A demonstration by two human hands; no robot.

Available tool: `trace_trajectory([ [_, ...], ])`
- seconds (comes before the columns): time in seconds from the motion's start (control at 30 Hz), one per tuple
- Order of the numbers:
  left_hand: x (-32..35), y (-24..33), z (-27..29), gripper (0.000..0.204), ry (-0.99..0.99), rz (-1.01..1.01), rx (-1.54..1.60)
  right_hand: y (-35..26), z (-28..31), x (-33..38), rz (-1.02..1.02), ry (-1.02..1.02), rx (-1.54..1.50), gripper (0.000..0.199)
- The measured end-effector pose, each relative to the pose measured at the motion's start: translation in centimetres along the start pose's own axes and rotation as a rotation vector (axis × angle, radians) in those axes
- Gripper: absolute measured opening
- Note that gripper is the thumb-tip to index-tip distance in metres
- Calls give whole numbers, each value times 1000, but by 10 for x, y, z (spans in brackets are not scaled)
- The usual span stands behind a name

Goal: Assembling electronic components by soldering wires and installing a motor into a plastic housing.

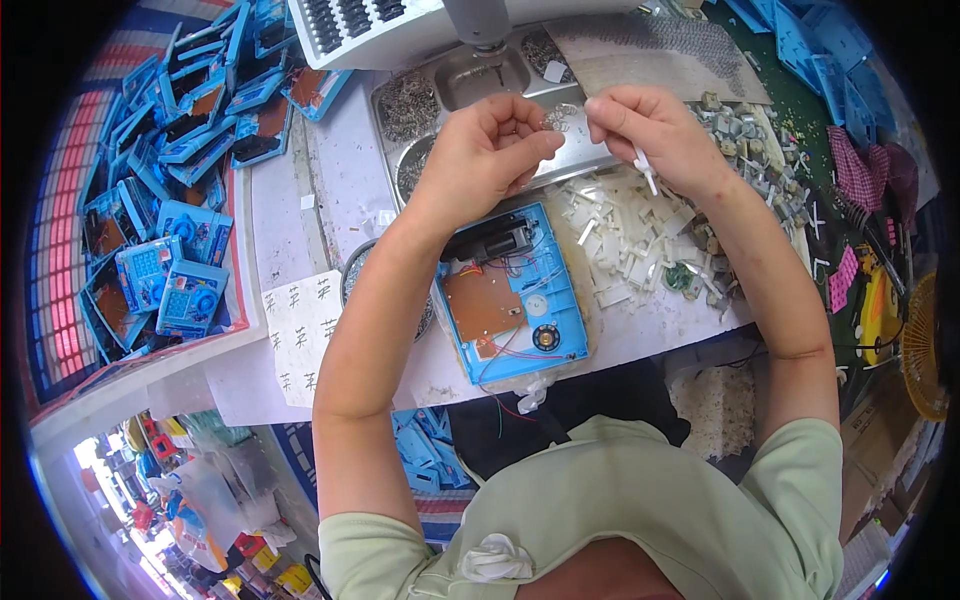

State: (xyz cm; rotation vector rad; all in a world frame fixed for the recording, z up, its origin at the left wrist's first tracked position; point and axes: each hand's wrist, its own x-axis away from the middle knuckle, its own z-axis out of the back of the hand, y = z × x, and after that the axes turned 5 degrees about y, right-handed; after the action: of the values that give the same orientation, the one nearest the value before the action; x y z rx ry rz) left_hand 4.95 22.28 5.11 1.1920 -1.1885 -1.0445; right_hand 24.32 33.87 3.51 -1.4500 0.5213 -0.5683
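My left hand (488, 152) is raised over the steel tray, its thumb and fingers pinched together. A small clump of thin, shiny wire-like pieces (562, 119) shows beside its fingertips; whether the hand grips them I cannot tell. Across from it, my right hand (655, 135) is closed, with a slim white plastic piece (646, 172) sticking out below its fingers. Under both hands, nearer my body, lies an opened blue plastic casing (562, 290). Inside it are a brown circuit board (482, 308), a round speaker (546, 337), a black part and thin coloured wires.
The compartmented steel tray (590, 155) holds small metal parts, below a machine's grey column (478, 22). White plastic pieces (630, 245) and small metal-and-white parts (735, 135) are heaped at right. Blue casings (190, 110) pile up at left. A round bowl (352, 268) is partly behind my left forearm.
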Motion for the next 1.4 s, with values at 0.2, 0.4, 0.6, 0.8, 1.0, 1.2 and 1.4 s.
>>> trace_trajectory([
  [0.2,2,-7,-4,15,-22,23,82,-5,-11,-1,-235,11,-53,42],
  [0.4,7,-5,-10,16,16,-13,-9,1,-27,-5,-84,79,-86,36],
  [0.6,9,-3,-3,17,-44,115,309,0,-33,1,239,109,44,30],
  [0.8,13,-12,-11,19,11,-56,98,-8,-22,-5,-102,-107,-20,32],
  [1.0,9,-5,3,25,-122,215,304,-9,-24,-5,170,-59,262,26],
  [1.2,-5,-28,25,26,-473,547,897,4,-17,-6,763,115,831,15],
  [1.4,-4,-31,18,23,-345,519,760,19,-15,-11,921,176,908,18],
])
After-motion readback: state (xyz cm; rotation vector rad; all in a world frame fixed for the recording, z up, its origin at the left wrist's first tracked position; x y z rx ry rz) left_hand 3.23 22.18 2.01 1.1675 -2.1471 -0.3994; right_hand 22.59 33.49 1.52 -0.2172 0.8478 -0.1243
